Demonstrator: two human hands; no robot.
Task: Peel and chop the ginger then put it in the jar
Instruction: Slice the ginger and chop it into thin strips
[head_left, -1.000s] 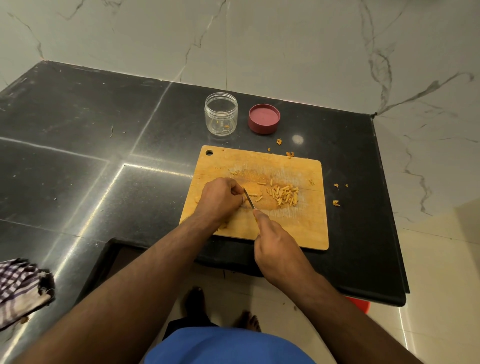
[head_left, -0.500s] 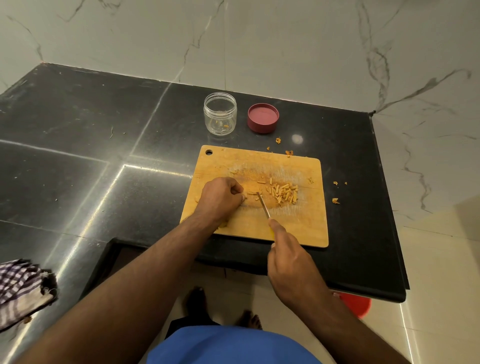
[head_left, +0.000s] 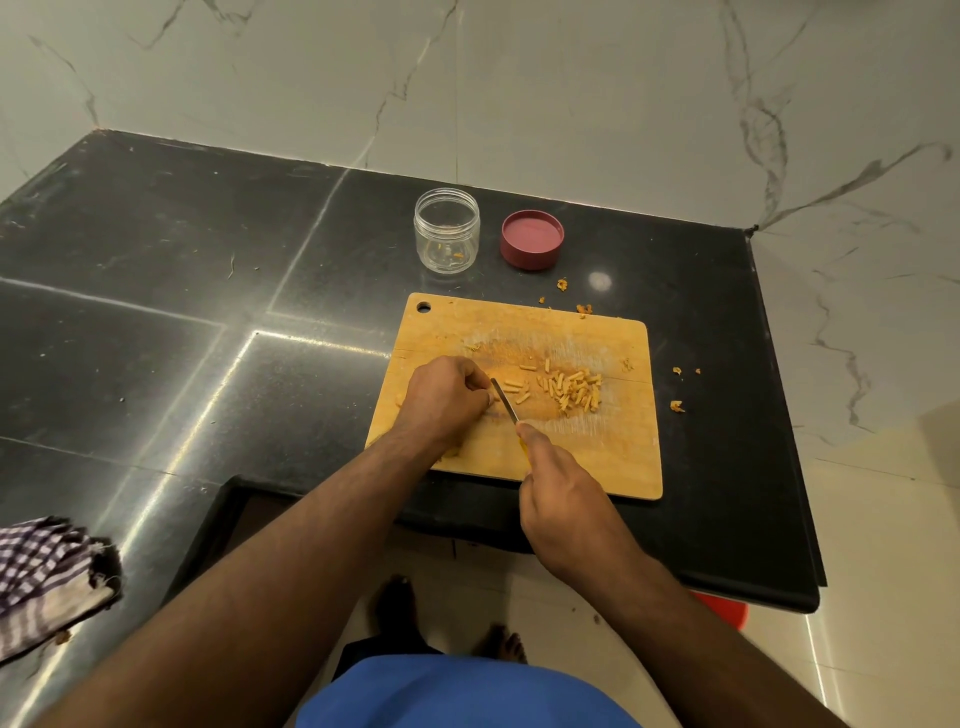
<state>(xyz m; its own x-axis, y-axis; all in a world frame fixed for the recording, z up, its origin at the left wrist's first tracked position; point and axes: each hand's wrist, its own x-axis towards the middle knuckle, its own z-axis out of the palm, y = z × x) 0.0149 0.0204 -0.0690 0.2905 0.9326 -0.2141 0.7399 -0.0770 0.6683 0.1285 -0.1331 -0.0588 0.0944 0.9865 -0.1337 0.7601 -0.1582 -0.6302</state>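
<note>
Right hand (head_left: 563, 499) grips knife (head_left: 505, 399), blade angled onto board (head_left: 613, 457).

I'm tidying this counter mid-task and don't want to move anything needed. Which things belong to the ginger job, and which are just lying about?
Part of the job:
chopped ginger
knife, held by the right hand
left hand, holding down the piece being cut
cutting board
jar
red lid

Lying about:
checked cloth
scraps on the counter
</note>
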